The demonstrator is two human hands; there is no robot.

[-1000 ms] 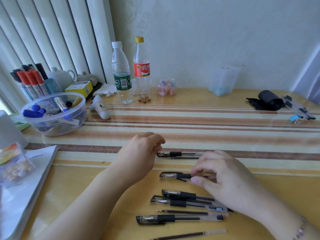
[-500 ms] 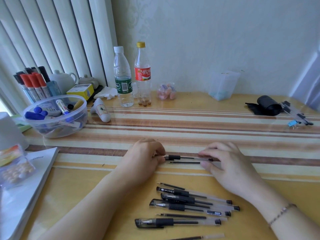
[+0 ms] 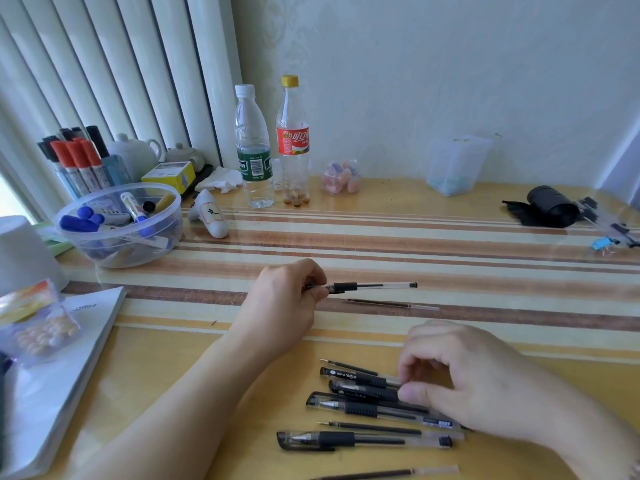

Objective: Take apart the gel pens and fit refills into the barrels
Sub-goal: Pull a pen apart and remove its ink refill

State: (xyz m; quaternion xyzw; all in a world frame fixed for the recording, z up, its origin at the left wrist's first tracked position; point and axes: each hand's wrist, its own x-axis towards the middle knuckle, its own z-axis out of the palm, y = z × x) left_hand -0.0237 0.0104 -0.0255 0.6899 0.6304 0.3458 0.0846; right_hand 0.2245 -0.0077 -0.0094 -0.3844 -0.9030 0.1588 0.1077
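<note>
Gel pen is held by its tip end in the left hand above the striped table, released by the right hand, now curled onto the near pen cluster, suggesting another pick.

Light: bright, soft daylight from the left blinds.
Glare: sheen on the table.
Edges: wide-angle bending, slight softness.

bare striped mid-table — bottles, bowl behind
</note>
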